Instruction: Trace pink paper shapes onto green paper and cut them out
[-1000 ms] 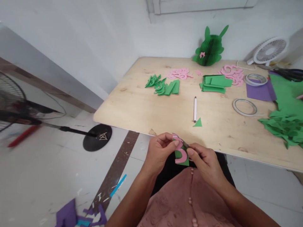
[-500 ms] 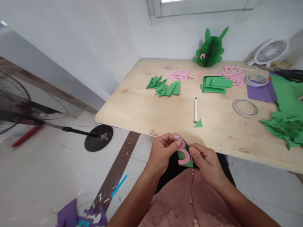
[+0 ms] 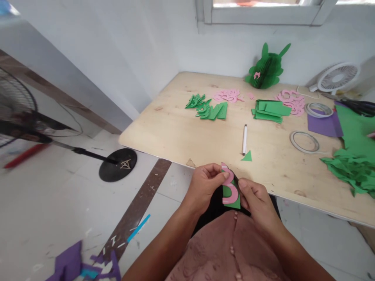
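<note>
Just off the table's near edge, my left hand [image 3: 206, 185] pinches a pink paper number 3 [image 3: 233, 194] laid over a piece of green paper [image 3: 236, 203]. Its thumb presses on the upper part of the 3. Close on the other side, my right hand [image 3: 258, 197] is closed around dark scissors [image 3: 234, 176], mostly hidden by the fingers. Their thin dark end lies along the right edge of the green paper. A white pen [image 3: 244, 139] and a small green paper triangle [image 3: 247, 156] lie on the table beyond my hands.
On the wooden table [image 3: 164, 128] lie green cutouts [image 3: 205, 109], pink cutouts [image 3: 228, 95], stacked green strips [image 3: 271, 110], a tape roll [image 3: 304, 141] and crumpled green paper [image 3: 351, 171]. A green paper figure [image 3: 265, 70] and white fan [image 3: 338, 78] stand behind. A floor fan's base [image 3: 117, 165] stands left.
The view has shifted slightly. Both hands stay together at the paper, and the pink 3 and green sheet are turned a little more upright. A dark part now shows below my right hand.
</note>
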The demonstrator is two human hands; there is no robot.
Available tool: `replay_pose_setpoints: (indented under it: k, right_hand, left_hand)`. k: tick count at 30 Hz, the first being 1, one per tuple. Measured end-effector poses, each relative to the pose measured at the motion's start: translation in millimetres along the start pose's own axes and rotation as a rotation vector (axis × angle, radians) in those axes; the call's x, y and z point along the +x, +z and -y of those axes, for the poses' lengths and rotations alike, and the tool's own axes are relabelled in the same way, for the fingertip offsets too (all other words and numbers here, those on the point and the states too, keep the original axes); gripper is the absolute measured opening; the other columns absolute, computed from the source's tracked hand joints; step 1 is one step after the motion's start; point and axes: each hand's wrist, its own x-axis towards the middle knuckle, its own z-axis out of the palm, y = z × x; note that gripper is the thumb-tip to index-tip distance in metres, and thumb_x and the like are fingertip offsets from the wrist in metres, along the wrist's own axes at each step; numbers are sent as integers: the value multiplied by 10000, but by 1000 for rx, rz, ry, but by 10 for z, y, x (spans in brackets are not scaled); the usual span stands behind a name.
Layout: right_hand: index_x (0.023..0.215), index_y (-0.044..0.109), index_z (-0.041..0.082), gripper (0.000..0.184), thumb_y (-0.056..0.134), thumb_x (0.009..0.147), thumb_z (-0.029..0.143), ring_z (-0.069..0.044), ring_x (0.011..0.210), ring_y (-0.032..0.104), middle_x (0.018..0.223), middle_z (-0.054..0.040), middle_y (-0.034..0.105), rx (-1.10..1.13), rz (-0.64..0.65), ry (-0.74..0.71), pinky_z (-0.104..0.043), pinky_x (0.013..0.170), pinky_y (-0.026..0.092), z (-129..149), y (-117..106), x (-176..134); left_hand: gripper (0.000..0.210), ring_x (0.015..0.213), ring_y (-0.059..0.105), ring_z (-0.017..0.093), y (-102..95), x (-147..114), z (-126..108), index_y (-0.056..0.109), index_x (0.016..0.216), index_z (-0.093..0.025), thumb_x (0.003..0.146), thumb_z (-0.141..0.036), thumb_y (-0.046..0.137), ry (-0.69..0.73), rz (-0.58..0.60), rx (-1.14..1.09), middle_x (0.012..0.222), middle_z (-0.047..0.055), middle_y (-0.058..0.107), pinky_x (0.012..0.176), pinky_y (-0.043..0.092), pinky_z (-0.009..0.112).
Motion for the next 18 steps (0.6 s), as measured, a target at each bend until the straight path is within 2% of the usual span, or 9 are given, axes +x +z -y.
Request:
replay_pose_setpoints:
  k: [18]
  right_hand:
    - [546, 359, 205, 513, 476, 866, 588, -68, 426, 193, 445, 77, 292, -8, -69, 19, -242, 417, 123, -64, -24, 9]
  left_hand:
    - [186, 587, 534, 80, 42, 5, -35, 641, 582, -122, 597, -244, 781, -18, 0, 22, 602, 5, 635, 616, 413, 192]
